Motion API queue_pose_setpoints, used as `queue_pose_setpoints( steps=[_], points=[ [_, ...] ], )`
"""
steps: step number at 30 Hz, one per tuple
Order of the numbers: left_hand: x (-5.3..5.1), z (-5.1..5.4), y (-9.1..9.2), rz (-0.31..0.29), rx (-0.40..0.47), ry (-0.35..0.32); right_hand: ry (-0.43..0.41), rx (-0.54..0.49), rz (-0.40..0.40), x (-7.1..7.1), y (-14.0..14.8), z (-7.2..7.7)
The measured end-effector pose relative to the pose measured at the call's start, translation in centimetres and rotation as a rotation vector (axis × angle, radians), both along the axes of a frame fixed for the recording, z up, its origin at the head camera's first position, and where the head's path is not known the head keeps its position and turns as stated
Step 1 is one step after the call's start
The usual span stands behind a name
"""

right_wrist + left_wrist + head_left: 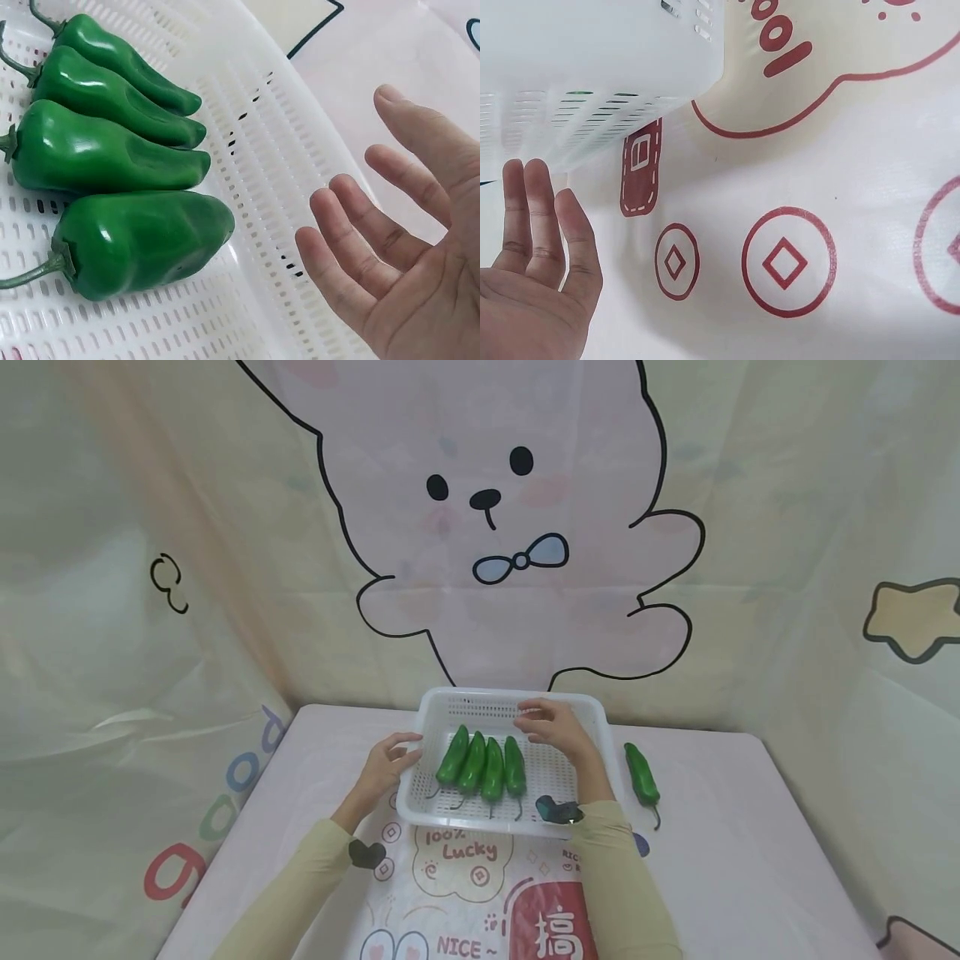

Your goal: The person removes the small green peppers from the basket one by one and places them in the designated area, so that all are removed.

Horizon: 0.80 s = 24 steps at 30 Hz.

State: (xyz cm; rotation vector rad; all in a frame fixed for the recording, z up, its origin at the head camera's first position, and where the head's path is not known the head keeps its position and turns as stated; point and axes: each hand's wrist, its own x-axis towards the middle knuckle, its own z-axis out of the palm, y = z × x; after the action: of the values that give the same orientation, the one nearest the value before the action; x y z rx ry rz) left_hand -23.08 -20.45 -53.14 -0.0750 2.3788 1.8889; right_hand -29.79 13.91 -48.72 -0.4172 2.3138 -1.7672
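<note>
Has pale yellow sleeves [626,885] stretched in from the near edge of the desk [735,860]. Toward the far edge: a white basket [510,695], with four green peppers [492,770] side by side left of its middle. Has the left hand [384,767] at the basket's left edge, with fingers slightly apart; cannot tell whether touching. On the desk, just beside the basket's right edge: a fifth pepper [642,774]. Over the basket toward its far right corner: the right hand [557,727], with thumb and fingers spread apart. Behind the desk: a bear-printed backdrop [510,627].
</note>
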Motion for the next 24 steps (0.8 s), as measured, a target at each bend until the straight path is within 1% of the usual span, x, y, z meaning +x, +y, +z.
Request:
queue_pose_setpoints(
  steps=[6, 12, 18, 21, 24],
  points=[
    [0.0, -0.1, 0.0, -0.001, -0.001, -0.005, -0.022, 0.041, -0.023, -0.2, 0.1, -0.9],
    [0.0, 0.0, 0.0, 0.003, -0.005, -0.006, -0.041, 0.075, 0.006, -0.3, 0.3, -1.3],
    [-0.1, -0.2, 0.0, -0.004, -0.003, 0.003, -0.078, 0.116, 0.028, -0.3, 0.3, -1.6],
    [-0.1, -0.3, 0.0, -0.007, -0.005, 0.012, -0.099, 0.121, 0.030, -0.3, 0.3, -2.0],
    [0.0, -0.2, 0.0, -0.006, -0.006, 0.014, -0.127, 0.116, 0.016, -0.4, 0.2, -2.4]
  ],
)
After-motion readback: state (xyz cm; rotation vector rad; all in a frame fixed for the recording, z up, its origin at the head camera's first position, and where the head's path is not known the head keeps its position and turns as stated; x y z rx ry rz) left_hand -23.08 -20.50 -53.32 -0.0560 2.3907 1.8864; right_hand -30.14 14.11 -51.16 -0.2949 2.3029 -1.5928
